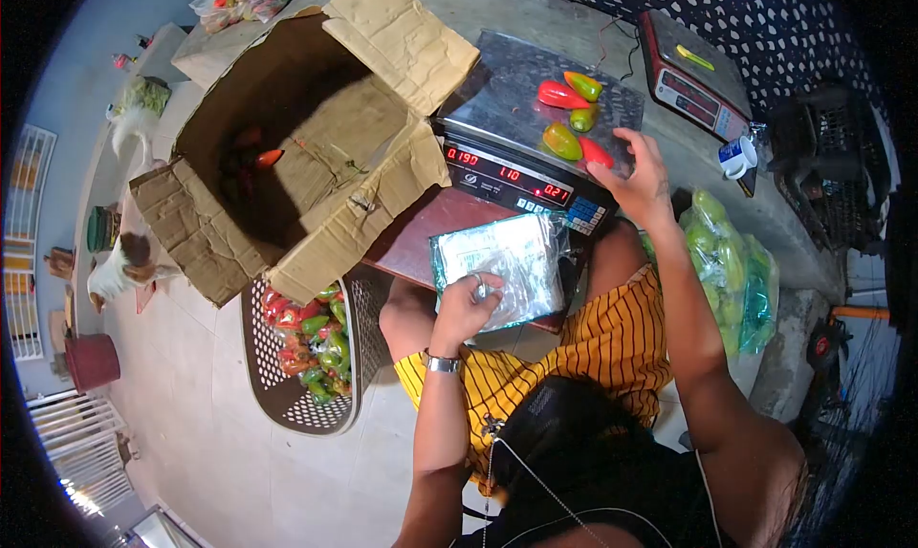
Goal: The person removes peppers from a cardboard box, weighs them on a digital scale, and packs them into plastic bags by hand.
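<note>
My left hand has its fingers closed on a clear plastic bag, over a flat pack of plastic bags lying in front of the scale. With thumb and fingers apart, my right hand is at the right edge of the digital scale; its thumb is beside a red pepper. Several peppers rest on the metal plate: a yellow-green one, a green one, another red one and a green-orange one. Red digits glow on the display.
Left of the scale stands an open cardboard box with a few peppers inside. Below it is a plastic basket of bagged peppers. A second scale, a mug and bagged green produce are at right. A cat is at left.
</note>
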### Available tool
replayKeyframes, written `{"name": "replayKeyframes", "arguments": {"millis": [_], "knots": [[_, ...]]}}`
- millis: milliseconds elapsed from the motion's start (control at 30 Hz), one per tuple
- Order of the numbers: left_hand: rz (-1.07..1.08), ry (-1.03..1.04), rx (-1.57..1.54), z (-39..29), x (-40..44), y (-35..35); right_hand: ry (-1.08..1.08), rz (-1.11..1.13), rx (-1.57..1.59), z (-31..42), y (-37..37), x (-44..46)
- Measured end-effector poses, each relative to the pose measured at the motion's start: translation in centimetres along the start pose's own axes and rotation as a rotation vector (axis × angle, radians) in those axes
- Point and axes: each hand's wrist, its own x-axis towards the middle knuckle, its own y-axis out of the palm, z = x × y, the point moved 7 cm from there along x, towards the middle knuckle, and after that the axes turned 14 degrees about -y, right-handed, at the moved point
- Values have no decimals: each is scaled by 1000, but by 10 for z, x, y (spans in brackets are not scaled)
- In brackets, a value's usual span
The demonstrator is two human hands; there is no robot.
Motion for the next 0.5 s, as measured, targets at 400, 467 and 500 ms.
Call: {"name": "replayKeyframes", "arguments": {"millis": [400, 467, 500], "knots": [[8, -18, -22, 4, -1, 3, 154, 18, -487, 30, 55, 41], [-8, 3, -50, 10, 2, 4, 189, 27, -470, 27, 58, 41], [-15, 21, -71, 10, 2, 3, 224, 49, -414, 26, 56, 41]]}}
